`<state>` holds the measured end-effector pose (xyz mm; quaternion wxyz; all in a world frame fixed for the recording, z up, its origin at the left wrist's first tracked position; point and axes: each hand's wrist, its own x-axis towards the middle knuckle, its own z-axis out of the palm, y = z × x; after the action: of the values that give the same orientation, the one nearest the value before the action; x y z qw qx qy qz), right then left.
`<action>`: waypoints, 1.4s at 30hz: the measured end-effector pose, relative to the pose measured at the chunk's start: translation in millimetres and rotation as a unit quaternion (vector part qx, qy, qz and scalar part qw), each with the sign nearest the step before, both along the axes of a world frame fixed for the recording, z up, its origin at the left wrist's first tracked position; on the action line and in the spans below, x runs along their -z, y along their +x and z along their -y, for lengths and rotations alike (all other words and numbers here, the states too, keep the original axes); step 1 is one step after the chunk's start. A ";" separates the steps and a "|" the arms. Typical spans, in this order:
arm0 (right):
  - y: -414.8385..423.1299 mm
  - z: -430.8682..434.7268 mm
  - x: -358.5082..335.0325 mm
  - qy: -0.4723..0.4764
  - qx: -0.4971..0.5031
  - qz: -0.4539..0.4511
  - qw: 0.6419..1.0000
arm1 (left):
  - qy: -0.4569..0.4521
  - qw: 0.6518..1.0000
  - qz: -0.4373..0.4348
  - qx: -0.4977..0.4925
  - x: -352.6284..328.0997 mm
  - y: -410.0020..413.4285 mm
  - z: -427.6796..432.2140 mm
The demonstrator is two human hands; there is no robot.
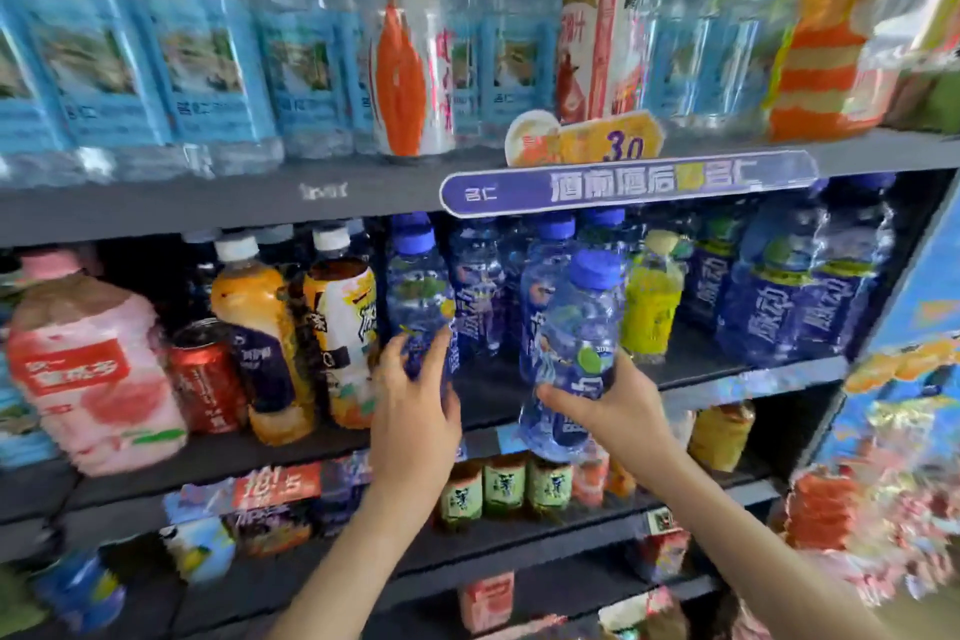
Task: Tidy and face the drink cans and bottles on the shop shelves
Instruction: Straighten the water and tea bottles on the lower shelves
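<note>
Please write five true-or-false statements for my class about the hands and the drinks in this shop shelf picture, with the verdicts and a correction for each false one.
1. The right hand holds a blue-capped bottle by its lower part. True.
2. The left hand holds a can. False: it grips a second blue-capped bottle standing on the middle shelf; the red can stands untouched further left.
3. A white and orange can stands on the upper shelf. True.
4. The large pink bottle stands on the upper shelf. False: it is on the middle shelf, at the left.
5. Both hands are empty. False: each grips a bottle.
</note>
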<state>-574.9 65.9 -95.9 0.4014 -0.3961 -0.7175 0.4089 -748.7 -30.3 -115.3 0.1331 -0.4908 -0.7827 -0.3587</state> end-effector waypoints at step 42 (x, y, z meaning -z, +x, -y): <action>119.2 -164.2 13.3 0.100 0.083 0.018 0.991 | 0.055 0.993 -0.065 0.086 -15.8 163.9 -187.5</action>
<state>-455.7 230.1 -109.2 0.4590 -0.4195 -0.7263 0.2929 -584.7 157.2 -99.5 0.1789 -0.5702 -0.7068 -0.3785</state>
